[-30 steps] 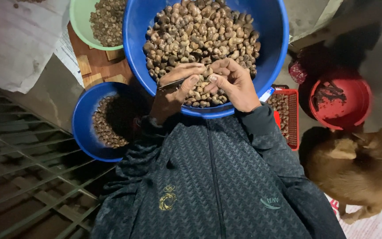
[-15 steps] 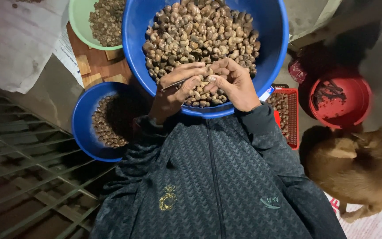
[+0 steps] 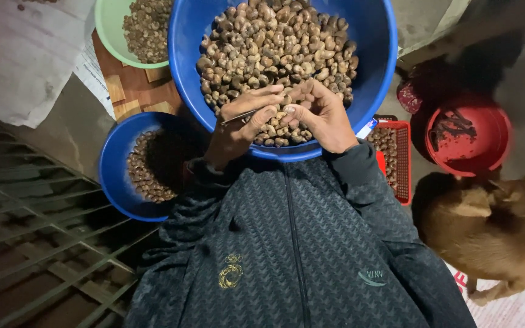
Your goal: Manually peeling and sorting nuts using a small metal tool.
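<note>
A big blue basin (image 3: 378, 67) heaped with brown cashew nuts (image 3: 274, 42) rests against my lap. Both hands meet over its near rim. My left hand (image 3: 241, 124) grips a thin metal blade (image 3: 238, 116) that points left, thumb pressed toward the other hand. My right hand (image 3: 326, 115) pinches a single nut (image 3: 291, 109) between its fingertips, right against the left thumb. My dark zipped jacket (image 3: 293, 243) fills the bottom of the view.
A smaller blue bowl (image 3: 113, 176) with nuts sits at my left. Farther off stands a green bowl (image 3: 107, 30) of nuts on a wooden board (image 3: 132, 91). On the right are a red basket (image 3: 402, 158), a red bowl (image 3: 487, 146) and a brown dog (image 3: 487, 231).
The hands stay together over the basin's near rim; the fingers have shifted slightly around the nut and blade.
</note>
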